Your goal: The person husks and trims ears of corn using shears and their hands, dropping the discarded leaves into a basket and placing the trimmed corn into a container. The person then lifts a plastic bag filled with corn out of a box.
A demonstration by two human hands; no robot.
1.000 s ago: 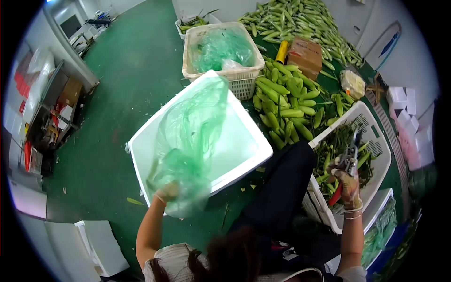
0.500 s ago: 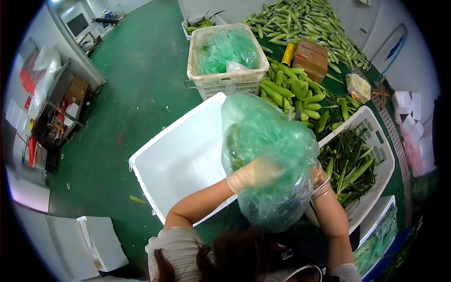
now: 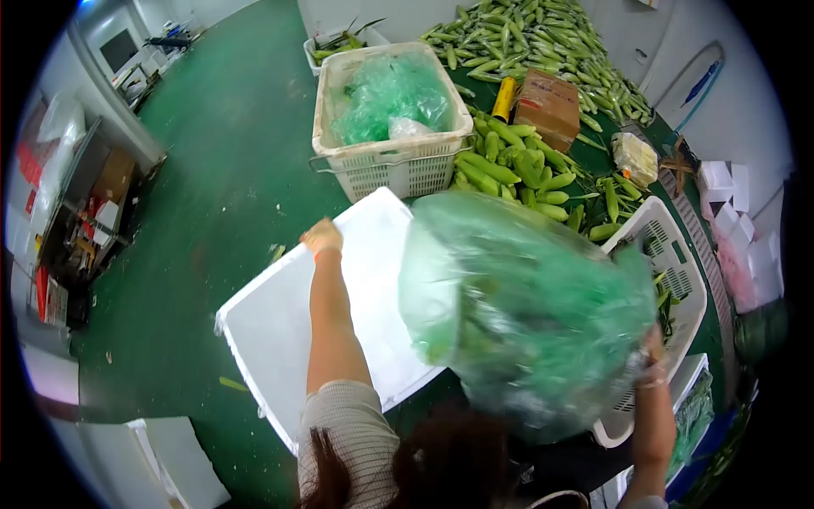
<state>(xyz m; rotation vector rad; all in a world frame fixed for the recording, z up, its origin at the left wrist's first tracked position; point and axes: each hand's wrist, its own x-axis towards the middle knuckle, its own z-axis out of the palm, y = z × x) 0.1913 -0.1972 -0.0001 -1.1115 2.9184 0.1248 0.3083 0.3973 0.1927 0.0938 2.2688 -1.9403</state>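
Observation:
My left hand (image 3: 323, 237) reaches forward to the far left rim of a white foam box (image 3: 280, 331), its fingers closed over the edge. The inside of the box shows bare white. My right hand (image 3: 651, 349) grips the side of a big translucent green plastic bag (image 3: 526, 314); the fingers are partly hidden by the film. The bag looks bulky and is smeared by motion. Greenish shapes show dimly through it, but I cannot make out what they are. It hangs over the right end of the box and partly covers a white slotted crate (image 3: 678, 246) with green leaves.
A cream crate (image 3: 394, 161) with crumpled green plastic stands ahead. Beside it lie ears of corn (image 3: 509, 161), a cardboard carton (image 3: 549, 109) and a yellow cylinder (image 3: 504, 98). A large heap of wrapped corn (image 3: 526, 42) lies behind. Shelving (image 3: 89, 220) stands left.
My left hand has left the bag and moved forward and left to the foam box's rim. My right hand has swung the bag to the right, over the leaf crate.

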